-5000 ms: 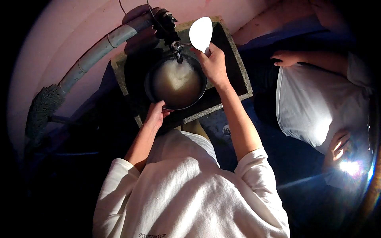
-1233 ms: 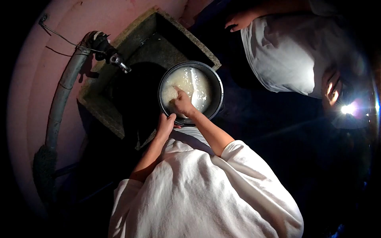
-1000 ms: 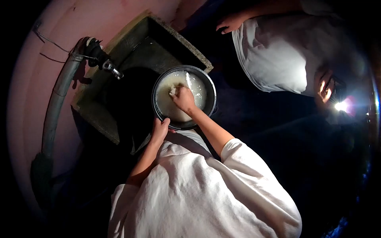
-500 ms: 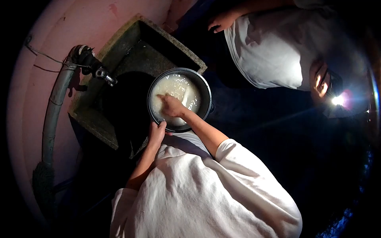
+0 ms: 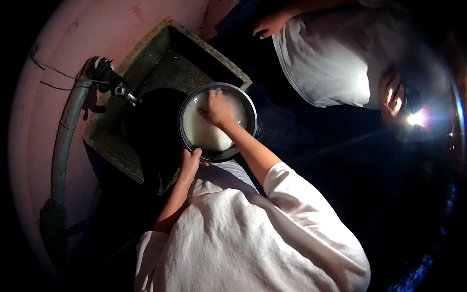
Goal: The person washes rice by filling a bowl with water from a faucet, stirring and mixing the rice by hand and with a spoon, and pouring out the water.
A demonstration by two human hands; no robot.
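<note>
Pot (image 5: 252, 117), round and dark, is held by the sink's corner, close to the person's lap. Before, it was inside the sink (image 5: 221, 54), under the tap (image 5: 127, 93). Cloudy water (image 5: 202, 129) is in it, with a pale patch near the lap side. The left hand (image 5: 190, 161) pinches the near rim, thumb on top and fingers under. The right hand (image 5: 218, 108) is in the pot and has moved to the far side. It is blurry, so I cannot tell if its fingers are spread or together. Earlier it held a white paddle. A gray pipe (image 5: 65, 131) runs near the tap. Another person (image 5: 326, 63) is across from the pot, near a bright light (image 5: 416, 119).
</note>
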